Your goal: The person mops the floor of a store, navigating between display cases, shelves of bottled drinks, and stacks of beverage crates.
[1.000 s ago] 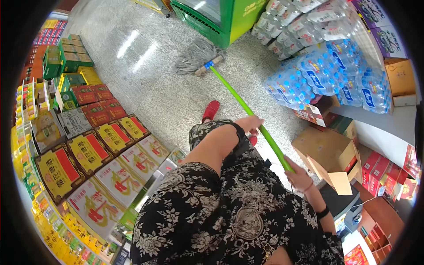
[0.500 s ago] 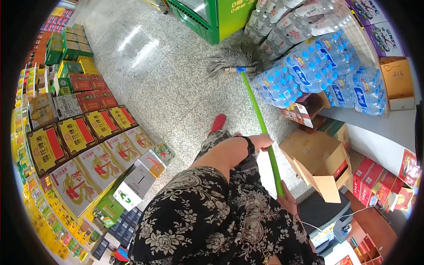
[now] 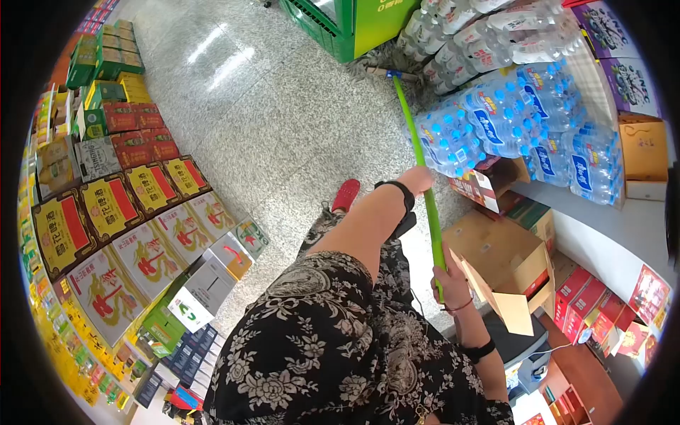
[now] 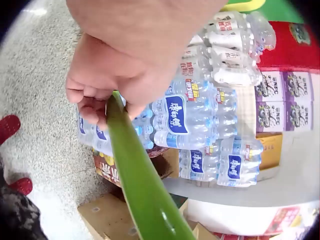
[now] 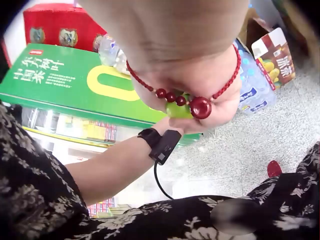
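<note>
A mop with a bright green handle [image 3: 433,219] slants forward across the floor in the head view. Its grey string head [image 3: 386,58] lies at the foot of the bottle packs, beside the green cooler, and is partly hidden. My left hand [image 3: 418,180] grips the handle partway along. In the left wrist view, the fingers [image 4: 92,102] curl round the green handle [image 4: 137,175]. Nearer my body, my right hand [image 3: 453,283], with a red bracelet [image 3: 460,306], holds the handle's upper end. The right wrist view shows the green end [image 5: 179,111] poking out of the fist.
Shrink-wrapped water bottles [image 3: 496,120] stack up on the right, with an open cardboard box [image 3: 499,248] nearer. The green cooler [image 3: 354,28] stands ahead. Cartons [image 3: 134,248] line the left side. Speckled floor [image 3: 283,127] runs between, and a red shoe [image 3: 346,193] stands on it.
The mop head has swept from left to right across the floor, then forward beside the cooler and bottle packs. Both hands have kept their grip, and the handle has swung steeper.
</note>
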Tool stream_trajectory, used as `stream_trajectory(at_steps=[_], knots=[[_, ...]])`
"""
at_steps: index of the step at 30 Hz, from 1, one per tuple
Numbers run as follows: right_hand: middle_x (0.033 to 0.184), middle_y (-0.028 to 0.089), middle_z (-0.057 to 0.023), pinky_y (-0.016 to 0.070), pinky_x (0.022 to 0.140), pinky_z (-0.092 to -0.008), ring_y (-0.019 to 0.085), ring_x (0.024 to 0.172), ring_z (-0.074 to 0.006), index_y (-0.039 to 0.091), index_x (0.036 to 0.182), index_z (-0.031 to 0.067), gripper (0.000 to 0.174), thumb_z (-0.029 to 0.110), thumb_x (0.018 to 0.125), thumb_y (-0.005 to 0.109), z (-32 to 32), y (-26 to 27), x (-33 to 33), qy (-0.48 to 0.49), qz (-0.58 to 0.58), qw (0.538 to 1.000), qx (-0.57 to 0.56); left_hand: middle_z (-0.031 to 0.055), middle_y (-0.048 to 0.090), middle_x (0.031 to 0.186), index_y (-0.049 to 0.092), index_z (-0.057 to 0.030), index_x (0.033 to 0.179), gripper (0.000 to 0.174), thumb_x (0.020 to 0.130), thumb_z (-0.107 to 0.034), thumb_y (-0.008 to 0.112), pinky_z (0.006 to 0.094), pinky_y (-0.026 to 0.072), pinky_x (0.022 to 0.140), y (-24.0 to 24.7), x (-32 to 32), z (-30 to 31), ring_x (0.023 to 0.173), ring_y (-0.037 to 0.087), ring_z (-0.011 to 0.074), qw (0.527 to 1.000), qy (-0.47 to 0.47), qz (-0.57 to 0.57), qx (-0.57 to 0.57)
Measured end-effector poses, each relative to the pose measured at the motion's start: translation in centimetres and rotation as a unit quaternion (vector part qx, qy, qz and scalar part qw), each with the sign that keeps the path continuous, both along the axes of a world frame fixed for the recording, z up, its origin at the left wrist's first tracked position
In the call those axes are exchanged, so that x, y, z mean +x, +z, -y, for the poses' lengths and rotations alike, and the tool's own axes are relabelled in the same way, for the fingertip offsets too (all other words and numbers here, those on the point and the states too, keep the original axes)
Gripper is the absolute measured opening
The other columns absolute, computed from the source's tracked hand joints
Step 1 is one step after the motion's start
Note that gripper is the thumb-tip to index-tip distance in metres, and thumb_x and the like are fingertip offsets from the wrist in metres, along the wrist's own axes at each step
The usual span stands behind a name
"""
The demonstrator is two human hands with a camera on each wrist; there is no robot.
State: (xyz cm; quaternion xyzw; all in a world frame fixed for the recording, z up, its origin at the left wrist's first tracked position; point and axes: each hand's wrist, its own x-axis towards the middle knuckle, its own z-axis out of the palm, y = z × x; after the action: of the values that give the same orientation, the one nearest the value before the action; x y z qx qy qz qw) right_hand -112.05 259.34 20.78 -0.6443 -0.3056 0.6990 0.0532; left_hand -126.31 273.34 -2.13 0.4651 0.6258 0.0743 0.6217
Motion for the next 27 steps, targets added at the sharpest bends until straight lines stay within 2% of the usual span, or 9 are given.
stream_trajectory(at_steps=[5,7,9,11,14,19,23,26,27], knots=[[0.057,0.046,-0.0007,0.0357,0.034,-0.0219,0.041,0.041,-0.0081,0.016,0.139,0.0201,0.064,0.008,0.085,0.046,5.7,1.6,7.8,0.087,-0.002,0.995,-0.042,0.0164,0.058,0.054,0.059,0.0098,0.065,0.024,0.073,-0.013,0.055,0.0303,0.0457,0.037,1.6,3.3,7.7,0.041,0.056,0.0196,0.967,0.071,0.207,-0.127],[0.060,0.045,-0.0008,0.0379,0.040,-0.0218,0.043,0.046,-0.0076,0.015,0.140,0.0182,0.064,0.005,0.084,0.046,8.4,2.4,12.3,0.130,-0.001,0.990,-0.053,0.0161,0.059,0.056,0.058,0.0108,0.065,0.026,0.073,-0.014,0.056,0.0283,0.0447,0.035,5.1,4.5,11.9,0.042,0.057,0.0186,0.953,0.083,0.255,-0.141],[0.065,0.047,-0.0002,0.0386,0.040,-0.0221,0.044,0.049,-0.0071,0.017,0.139,0.0224,0.065,0.004,0.084,0.048,11.1,3.3,16.1,0.164,-0.011,0.985,-0.054,0.0156,0.061,0.060,0.060,0.0087,0.070,0.027,0.076,-0.018,0.059,0.0281,0.0458,0.038,3.6,7.8,16.4,0.045,0.058,0.0173,0.923,0.128,0.322,-0.167],[0.068,0.047,0.0000,0.0386,0.041,-0.0221,0.043,0.049,-0.0067,0.018,0.139,0.0233,0.065,0.005,0.084,0.048,12.2,6.0,18.0,0.214,0.012,0.976,-0.037,0.0105,0.063,0.072,0.063,0.0014,0.087,0.034,0.078,-0.031,0.058,0.0214,0.0391,0.039,6.0,9.1,19.0,0.058,0.061,0.0134,0.932,0.027,0.278,-0.233],[0.066,0.047,0.0005,0.0390,0.042,-0.0221,0.042,0.050,-0.0066,0.021,0.138,0.0233,0.064,0.006,0.084,0.050,13.6,9.1,21.2,0.303,0.017,0.953,-0.020,0.0096,0.063,0.071,0.063,-0.0017,0.089,0.029,0.081,-0.029,0.057,0.0202,0.0379,0.039,7.0,12.0,23.2,0.057,0.060,0.0111,0.893,0.053,0.348,-0.279],[0.060,0.047,0.0007,0.0390,0.043,-0.0221,0.043,0.048,-0.0067,0.027,0.136,0.0258,0.063,0.009,0.082,0.054,12.1,11.4,22.0,0.452,0.090,0.888,0.006,0.0084,0.063,0.070,0.060,-0.0035,0.091,0.027,0.082,-0.029,0.055,0.0195,0.0345,0.039,8.3,12.4,25.4,0.056,0.059,0.0092,0.851,0.065,0.401,-0.334],[0.060,0.048,0.0006,0.0384,0.043,-0.0217,0.042,0.047,-0.0060,0.030,0.135,0.0223,0.060,0.009,0.082,0.053,9.8,10.5,18.1,0.396,0.119,0.909,-0.048,0.0049,0.062,0.067,0.060,-0.0034,0.086,0.027,0.083,-0.029,0.052,0.0209,0.0288,0.040,6.8,9.8,24.3,0.051,0.056,0.0080,0.865,0.118,0.371,-0.316],[0.056,0.044,0.0022,0.0358,0.040,-0.0220,0.039,0.044,-0.0058,0.029,0.136,0.0215,0.058,0.009,0.083,0.052,9.8,7.0,11.9,0.376,0.070,0.924,-0.018,0.0056,0.057,0.054,0.061,-0.0036,0.065,0.029,0.078,-0.027,0.051,0.0256,0.0400,0.041,6.9,2.2,25.3,0.048,0.057,0.0118,0.918,0.169,0.358,-0.013],[0.054,0.043,0.0027,0.0348,0.039,-0.0222,0.038,0.044,-0.0059,0.029,0.136,0.0220,0.058,0.010,0.083,0.052,9.6,5.7,9.0,0.353,0.036,0.935,-0.011,0.0075,0.057,0.055,0.061,0.0002,0.067,0.031,0.078,-0.027,0.053,0.0280,0.0448,0.044,7.1,0.3,24.3,0.048,0.057,0.0144,0.903,0.294,0.277,-0.145]])
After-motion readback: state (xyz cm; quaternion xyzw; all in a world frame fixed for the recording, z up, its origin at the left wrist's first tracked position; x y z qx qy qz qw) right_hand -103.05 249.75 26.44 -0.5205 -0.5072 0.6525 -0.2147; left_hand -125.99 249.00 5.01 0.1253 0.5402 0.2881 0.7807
